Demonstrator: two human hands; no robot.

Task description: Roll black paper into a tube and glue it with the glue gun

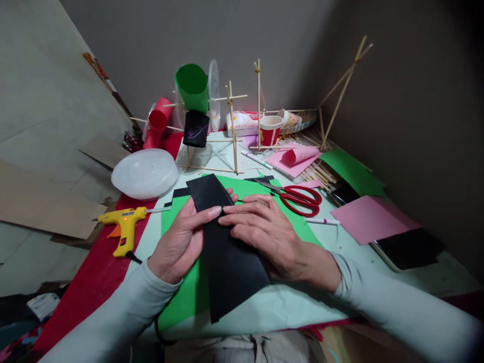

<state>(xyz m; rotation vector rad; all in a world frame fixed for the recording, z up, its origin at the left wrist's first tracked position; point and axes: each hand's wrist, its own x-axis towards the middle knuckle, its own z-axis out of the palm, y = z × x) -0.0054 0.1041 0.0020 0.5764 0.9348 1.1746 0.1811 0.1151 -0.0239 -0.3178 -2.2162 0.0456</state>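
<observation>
A long piece of black paper (236, 272) slants across a green sheet (181, 302) in front of me. My left hand (185, 237) grips its left edge, thumb on top and fingers beneath. Over its right side lies my right hand (268, 234), fingers stretched out together, the fingertips touching the paper near my left thumb. Whether the right thumb holds the paper from below is hidden. Just beyond my right hand, red-handled scissors (300, 197) rest with their blades on black scraps.
Left stands a yellow glue gun (123, 227) by a white translucent bowl (144, 174). Behind are stick frames (235, 131), a green paper cylinder (192, 88) and a red cup (269, 132). To the right lie pink paper (372, 218), a phone (404, 249) and a marker (322, 221).
</observation>
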